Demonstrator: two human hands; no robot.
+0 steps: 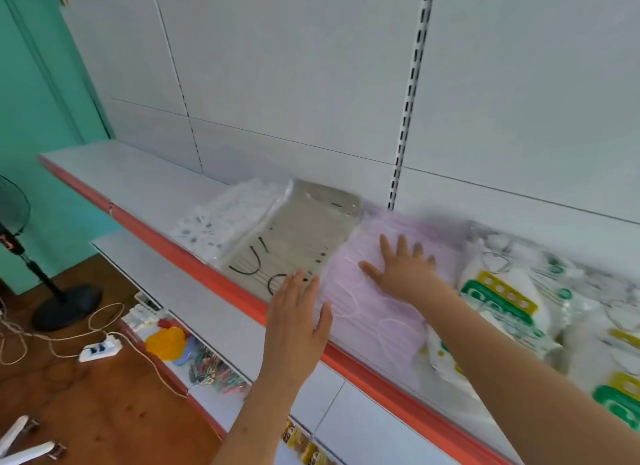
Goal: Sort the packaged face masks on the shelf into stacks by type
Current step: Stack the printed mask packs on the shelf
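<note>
- Left hand point(297, 314): fingers straight, flat, at the shelf point(145, 184) front edge by the pink pack's near-left corner; holds nothing.
- Right hand point(401, 269): fingers spread, palm flat on the pink mask pack point(363, 312); not gripping.
- White-green mask packs point(505, 298) piled just right of pink.
- Beige pack point(294, 236) left of pink, touching; white patterned pack point(225, 222) further left.

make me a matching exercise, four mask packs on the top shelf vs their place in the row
Things:
1 beige pack
2 pink pack
3 white patterned pack
4 green-and-yellow labelled packs

Places:
A farthest left
B under the right hand
C farthest right
D between the white patterned and pink ones

Pairs: 1-D, 2-B, 3-A, 4-C
</note>
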